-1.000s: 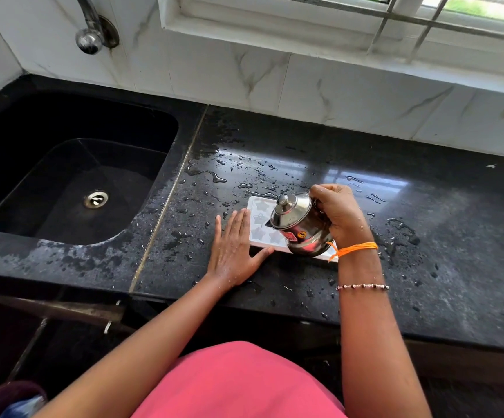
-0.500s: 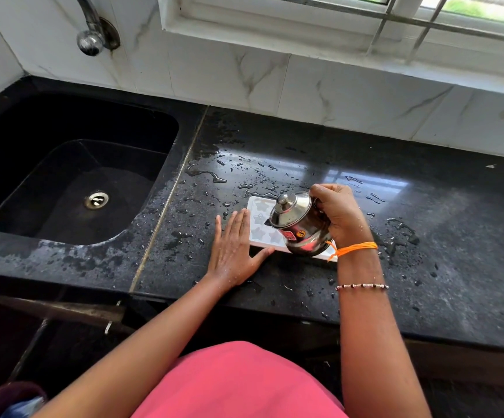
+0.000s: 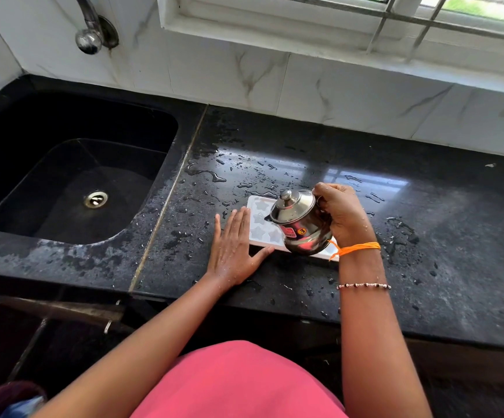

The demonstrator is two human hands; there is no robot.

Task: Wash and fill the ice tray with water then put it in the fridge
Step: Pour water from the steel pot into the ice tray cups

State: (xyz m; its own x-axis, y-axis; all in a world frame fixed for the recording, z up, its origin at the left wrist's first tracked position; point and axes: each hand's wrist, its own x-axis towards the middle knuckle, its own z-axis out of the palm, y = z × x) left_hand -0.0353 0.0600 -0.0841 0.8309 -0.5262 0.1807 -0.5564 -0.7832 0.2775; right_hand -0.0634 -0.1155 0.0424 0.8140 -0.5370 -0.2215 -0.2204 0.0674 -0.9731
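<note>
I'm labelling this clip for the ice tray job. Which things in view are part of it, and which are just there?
In use:
ice tray, flat on the counter
steel jug, tilted over the tray
right hand, gripping the jug
left hand, flat beside the tray's left edge

Just there:
sink
tap
window

white ice tray (image 3: 261,224) w/ star-shaped cavities is lying flat on the wet black counter, right of the sink, long side running left-right. its right part is being hidden behind a small lidded steel jug (image 3: 300,224), which is being held tilted over it, spout pointing left-down twd the cavities.
</note>
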